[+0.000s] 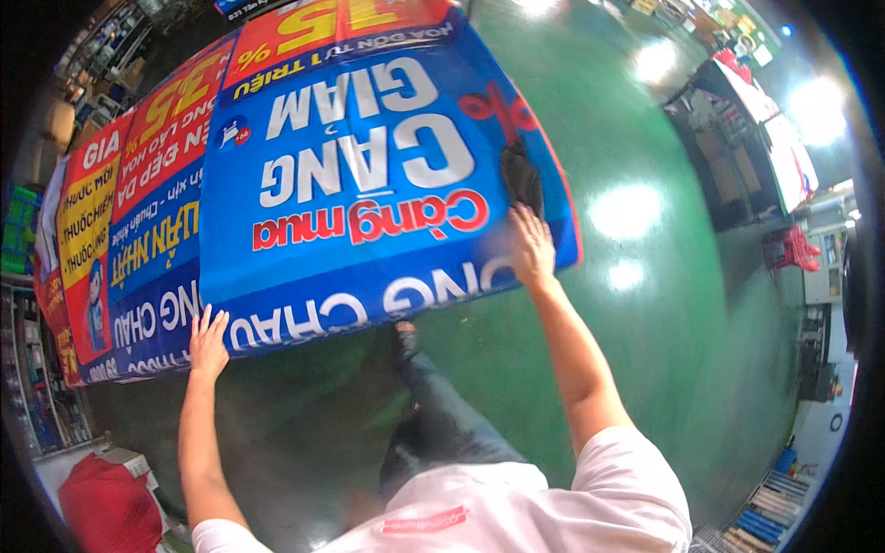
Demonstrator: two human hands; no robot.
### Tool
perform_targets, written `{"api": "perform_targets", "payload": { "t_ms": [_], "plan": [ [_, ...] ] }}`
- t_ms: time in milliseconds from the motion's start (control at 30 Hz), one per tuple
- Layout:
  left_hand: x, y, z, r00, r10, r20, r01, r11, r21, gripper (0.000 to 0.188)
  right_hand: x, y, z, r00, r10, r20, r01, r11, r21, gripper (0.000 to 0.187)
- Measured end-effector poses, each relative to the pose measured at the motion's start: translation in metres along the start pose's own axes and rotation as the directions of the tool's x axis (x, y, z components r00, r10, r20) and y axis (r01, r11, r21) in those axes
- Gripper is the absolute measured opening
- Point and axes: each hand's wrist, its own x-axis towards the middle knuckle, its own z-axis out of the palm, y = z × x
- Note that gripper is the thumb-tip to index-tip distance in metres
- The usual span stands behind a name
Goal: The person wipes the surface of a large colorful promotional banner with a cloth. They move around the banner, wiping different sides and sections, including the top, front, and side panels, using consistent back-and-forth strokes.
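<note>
A glossy, printed blue banner (364, 198) is lying toward 11 o'clock.
The broad, smooth sheet is probably behaving as light, limp and slippery, its near edge likely offering the best hold. Around 8 o'clock, the left grip (208, 347) is resting splayed there, visibly pinching nothing; around 2, the right grip (532, 247) is meeting a dark item (523, 173), whether holding it I cannot tell.

- left arm (196, 433) reaching straight out, left hand (209, 343) palm down, spread
- right arm (573, 355) angled inward, right hand (532, 247) further forward, also flat-ish
- one leg (438, 401) kinda stretched ahead
</note>
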Motion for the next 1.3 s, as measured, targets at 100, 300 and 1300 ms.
{"api": "perform_targets", "payload": {
  "t_ms": [100, 300, 1300],
  "plan": [
    [-0.003, 0.074, -0.04, 0.996, -0.043, -0.077, 0.043, 0.999, -0.003, 0.061, -0.073, 0.088, -0.065, 0.988, 0.101, -0.12, -0.099, 0.995, 0.022, 0.02],
    [-0.023, 0.348, -0.094, 0.956, -0.032, -0.293, -0.219, 0.585, -0.78, 0.03, -0.239, 0.278, -0.185, 0.774, 0.631, 0.06, -0.542, 0.708, -0.452, 0.033],
    [0.778, 0.832, -0.533, 0.722, 0.6, -0.344, -0.678, 0.513, -0.526, 0.034, 0.548, 0.675, -0.236, 0.871, 0.486, -0.07, -0.364, 0.735, 0.572, 0.027]
  ]
}}
